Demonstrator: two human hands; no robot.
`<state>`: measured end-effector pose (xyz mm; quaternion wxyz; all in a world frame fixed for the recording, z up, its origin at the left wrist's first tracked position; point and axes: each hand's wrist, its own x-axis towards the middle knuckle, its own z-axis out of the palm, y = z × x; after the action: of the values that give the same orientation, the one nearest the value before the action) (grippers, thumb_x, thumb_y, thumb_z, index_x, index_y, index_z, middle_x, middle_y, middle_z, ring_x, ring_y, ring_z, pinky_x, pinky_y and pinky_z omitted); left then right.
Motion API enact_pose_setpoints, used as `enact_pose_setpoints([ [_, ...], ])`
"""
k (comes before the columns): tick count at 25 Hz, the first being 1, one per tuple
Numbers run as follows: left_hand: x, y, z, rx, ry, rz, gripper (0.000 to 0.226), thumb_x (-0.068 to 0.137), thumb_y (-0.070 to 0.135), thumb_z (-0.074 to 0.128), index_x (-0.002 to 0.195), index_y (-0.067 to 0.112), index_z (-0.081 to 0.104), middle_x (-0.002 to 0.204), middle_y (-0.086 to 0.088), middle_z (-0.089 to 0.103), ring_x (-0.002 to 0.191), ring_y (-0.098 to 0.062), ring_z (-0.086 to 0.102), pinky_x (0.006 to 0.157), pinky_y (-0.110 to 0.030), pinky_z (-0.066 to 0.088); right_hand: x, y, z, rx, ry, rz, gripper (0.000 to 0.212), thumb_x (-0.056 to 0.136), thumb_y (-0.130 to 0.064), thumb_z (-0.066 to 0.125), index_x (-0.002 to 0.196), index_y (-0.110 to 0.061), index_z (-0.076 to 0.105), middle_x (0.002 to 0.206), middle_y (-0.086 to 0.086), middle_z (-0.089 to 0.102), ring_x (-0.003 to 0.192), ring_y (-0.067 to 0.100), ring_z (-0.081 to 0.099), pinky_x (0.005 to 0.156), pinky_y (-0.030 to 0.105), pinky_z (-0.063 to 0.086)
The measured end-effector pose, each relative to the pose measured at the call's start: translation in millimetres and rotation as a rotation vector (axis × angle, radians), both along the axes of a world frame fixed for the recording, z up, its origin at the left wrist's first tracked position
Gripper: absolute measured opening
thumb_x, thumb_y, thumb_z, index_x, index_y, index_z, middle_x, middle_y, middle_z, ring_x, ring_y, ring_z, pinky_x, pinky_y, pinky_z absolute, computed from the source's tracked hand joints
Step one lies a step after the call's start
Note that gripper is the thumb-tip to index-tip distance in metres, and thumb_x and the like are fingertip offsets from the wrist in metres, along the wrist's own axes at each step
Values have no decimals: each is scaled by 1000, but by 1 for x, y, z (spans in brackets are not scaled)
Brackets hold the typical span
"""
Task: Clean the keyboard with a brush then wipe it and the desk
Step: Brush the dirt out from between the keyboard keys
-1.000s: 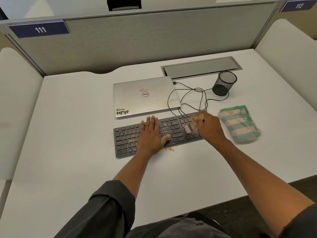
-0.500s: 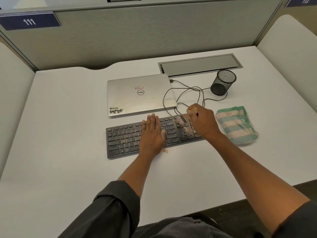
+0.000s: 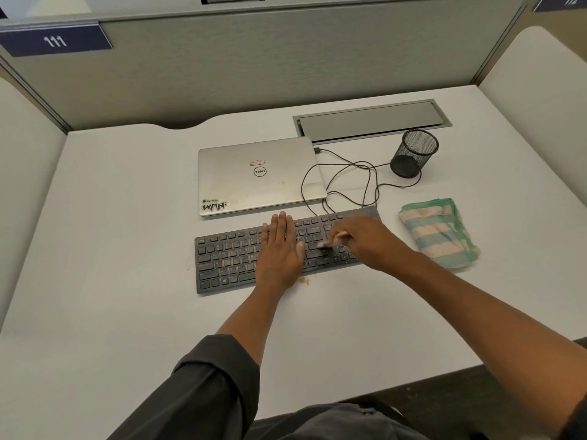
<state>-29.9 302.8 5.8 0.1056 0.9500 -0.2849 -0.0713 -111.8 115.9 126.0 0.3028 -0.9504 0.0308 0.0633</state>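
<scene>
Desk (image 3: 127, 249) is the work surface, white, walled in by grey partitions, so anything brushed off the keys lands on it and waits for the wipe stage. Laptop (image 3: 259, 176) sits shut just behind the keyboard, lid closed so no grit can get into it, its cable (image 3: 346, 182) looping loose toward the mesh pen cup (image 3: 413, 154) at the back right. Keyboard (image 3: 254, 252) lies flat near the middle of the desk, long axis left to right, front edge toward the person, so both arms reach it. Left hand (image 3: 279, 252) lies flat across the middle keys, fingers straight and together, palm down, gripping nothing; my read is that it pins the keyboard against the brush strokes. Right hand (image 3: 365, 239) is curled around the brush (image 3: 333, 241), fingers clenched on the handle, bristle end blurred but down on the keys just right of the left thumb; exact contact point I cannot tell. Folded striped cloth (image 3: 438, 233) is parked just beside the keyboard's right end, touched by nothing, within reach of the brush hand for the next step. Small brown crumbs (image 3: 305, 281) sit on the desk right at the keyboard's front edge by the left wrist, and dust shows on the left-side keys, so I judge stage 1 of 2, brushing, is unfinished.
</scene>
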Motion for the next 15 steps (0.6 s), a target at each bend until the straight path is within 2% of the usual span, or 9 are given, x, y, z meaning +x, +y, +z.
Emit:
enact_pose_setpoints([
  [3,0,0,1,9,9,-2,68,107,41,19,161,6,-2,170,-14,-6,156,-25,-10,127,-45,-5,-8,-12,2,54,-50,-69,15,92,-12,64,98,-20,75,93,-7,70,83,8,59,74,28,45],
  [6,0,1,2,9,10,-5,68,107,41,18,161,5,-3,169,-14,-7,156,-25,-11,127,-45,-7,12,-20,1,56,-163,-161,16,93,-14,63,102,-18,75,97,-1,72,89,16,63,80,33,50],
  [8,0,0,3,0,14,-4,68,108,41,19,161,5,-3,169,-14,-7,156,-25,-11,127,-44,-8,26,-21,-3,17,-155,-191,17,94,-17,61,105,-18,74,98,2,72,91,19,62,82,36,50],
  [12,0,1,2,2,8,-2,67,108,41,18,161,5,-3,170,-14,-7,156,-25,-11,127,-44,-8,19,-23,-12,-19,-91,-99,21,94,-13,62,109,-21,74,102,-1,70,91,13,59,77,20,42],
  [15,-1,1,2,-10,6,-4,68,107,41,19,161,5,-2,170,-14,-6,156,-26,-11,126,-43,-9,-5,-25,-8,-34,-40,-52,19,93,-15,64,108,-21,75,100,-3,69,90,12,58,77,25,42],
])
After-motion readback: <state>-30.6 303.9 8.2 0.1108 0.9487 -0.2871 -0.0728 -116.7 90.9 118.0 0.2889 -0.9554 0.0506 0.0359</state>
